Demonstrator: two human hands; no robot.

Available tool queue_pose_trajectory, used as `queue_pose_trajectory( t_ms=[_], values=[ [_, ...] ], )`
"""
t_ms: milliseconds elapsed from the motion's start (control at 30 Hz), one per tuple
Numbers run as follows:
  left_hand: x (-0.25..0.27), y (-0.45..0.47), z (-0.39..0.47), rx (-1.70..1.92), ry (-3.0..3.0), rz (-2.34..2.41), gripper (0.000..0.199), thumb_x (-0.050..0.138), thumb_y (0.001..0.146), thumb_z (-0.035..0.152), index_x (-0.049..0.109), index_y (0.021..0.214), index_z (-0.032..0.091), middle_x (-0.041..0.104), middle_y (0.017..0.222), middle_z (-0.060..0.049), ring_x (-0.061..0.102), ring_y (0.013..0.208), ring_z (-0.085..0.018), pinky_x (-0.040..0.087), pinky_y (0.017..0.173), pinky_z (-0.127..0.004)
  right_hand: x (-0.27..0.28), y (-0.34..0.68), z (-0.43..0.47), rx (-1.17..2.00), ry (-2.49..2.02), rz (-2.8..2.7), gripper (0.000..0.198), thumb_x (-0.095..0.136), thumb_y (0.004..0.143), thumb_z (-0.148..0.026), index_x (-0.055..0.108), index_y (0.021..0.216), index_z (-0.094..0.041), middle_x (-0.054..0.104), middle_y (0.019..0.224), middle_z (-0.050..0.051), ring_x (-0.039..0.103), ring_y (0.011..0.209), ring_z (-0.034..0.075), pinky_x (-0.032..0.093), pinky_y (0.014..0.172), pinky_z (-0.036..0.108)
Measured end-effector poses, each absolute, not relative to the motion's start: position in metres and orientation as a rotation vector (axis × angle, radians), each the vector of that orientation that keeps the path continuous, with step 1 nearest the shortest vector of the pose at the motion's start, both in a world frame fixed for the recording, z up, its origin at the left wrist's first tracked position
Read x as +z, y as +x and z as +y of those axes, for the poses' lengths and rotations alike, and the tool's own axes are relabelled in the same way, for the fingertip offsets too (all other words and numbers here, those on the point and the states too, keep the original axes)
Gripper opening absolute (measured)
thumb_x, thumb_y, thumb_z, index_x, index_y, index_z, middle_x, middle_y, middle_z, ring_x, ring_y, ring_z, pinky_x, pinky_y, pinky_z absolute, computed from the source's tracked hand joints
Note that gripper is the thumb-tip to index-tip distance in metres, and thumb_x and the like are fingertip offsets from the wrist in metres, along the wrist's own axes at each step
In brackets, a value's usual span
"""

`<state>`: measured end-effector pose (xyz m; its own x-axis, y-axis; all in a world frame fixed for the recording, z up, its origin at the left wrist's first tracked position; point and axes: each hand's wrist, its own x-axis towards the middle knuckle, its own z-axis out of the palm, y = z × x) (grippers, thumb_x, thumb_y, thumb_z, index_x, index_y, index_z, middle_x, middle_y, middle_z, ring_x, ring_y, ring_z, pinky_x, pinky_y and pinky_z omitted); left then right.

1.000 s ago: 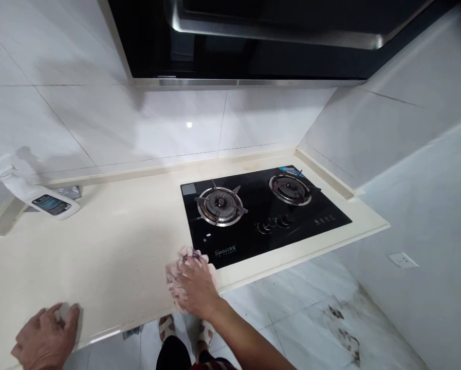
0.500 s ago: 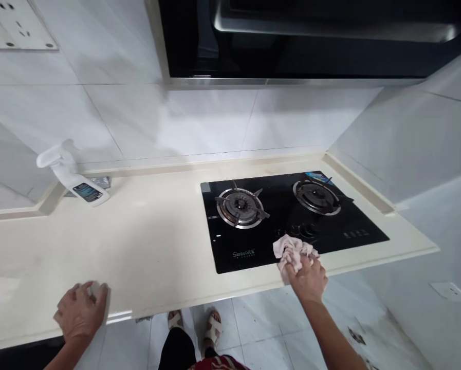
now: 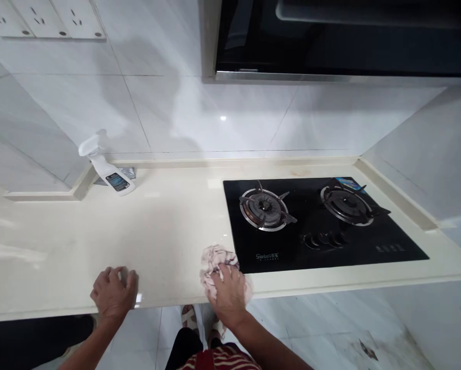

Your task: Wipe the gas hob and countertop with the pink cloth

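My right hand [image 3: 229, 295] grips a crumpled pale pink cloth [image 3: 216, 257], pressed on the cream countertop [image 3: 164, 221] at the front left corner of the black gas stove [image 3: 288, 259]. Part of the cloth is hidden under the fingers. My left hand [image 3: 113, 293] rests on the counter's front edge, its fingers bent and a little apart, with nothing in it. The stove has a left burner [image 3: 264, 208] and a right burner [image 3: 347, 204], each with a metal pan support.
A white spray bottle [image 3: 112, 174] leans or stands by the back wall at left, with a grey flat packet [image 3: 128, 172] behind it. A black range hood [image 3: 330, 46] overhangs the stove. Wall sockets [image 3: 76, 20] are at upper left.
My right hand has moved left with the cloth, from the stove's front edge to the counter at its left corner. The view has turned left; my left hand still rests on the edge.
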<state>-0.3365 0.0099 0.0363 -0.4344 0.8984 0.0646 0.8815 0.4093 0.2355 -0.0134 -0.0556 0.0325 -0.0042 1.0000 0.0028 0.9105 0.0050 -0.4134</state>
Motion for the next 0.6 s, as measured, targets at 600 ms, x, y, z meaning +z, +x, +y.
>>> queue_pose_trajectory(
  t_ms=[600],
  values=[
    [0.044, -0.203, -0.006, 0.505, 2.364, 1.619, 0.083, 0.077, 0.074, 0.051, 0.048, 0.149, 0.030, 0.027, 0.167, -0.015, 0.017, 0.154, -0.047, 0.025, 0.117, -0.067, -0.018, 0.092, -0.040, -0.002, -2.134, -1.596, 0.055, 0.031, 0.098, -0.046, 0.058, 0.136, -0.017, 0.052, 0.149, 0.016, 0.036, 0.146, 0.033, 0.026, 0.117, 0.061]
  ],
)
